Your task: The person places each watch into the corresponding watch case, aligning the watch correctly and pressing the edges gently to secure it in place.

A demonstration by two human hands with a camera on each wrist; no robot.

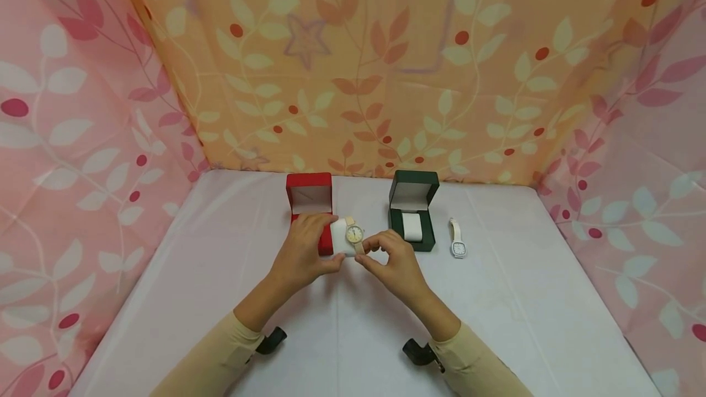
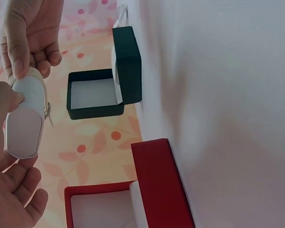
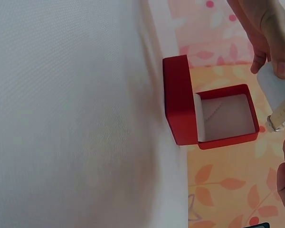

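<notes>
Head view: left hand holds a white watch cushion between thumb and fingers; right hand pinches at the lower strap of the round-dial watch, narrow grip. That watch is around the cushion, dial up. Buckle fastened or not: can't tell. Cushion is just right of the red watch box, lid up, base mostly hidden by the left hand. Square-dial watch lies on the white tablecloth at right, untouched. Green watch box between, lid up, bare white insert seated. Floral curtain at far side.

Status, my read: partway. Done: one watch around its cushion. Remaining, as things lie: cushion not boxed, green box's insert without a watch, both lids up.
</notes>
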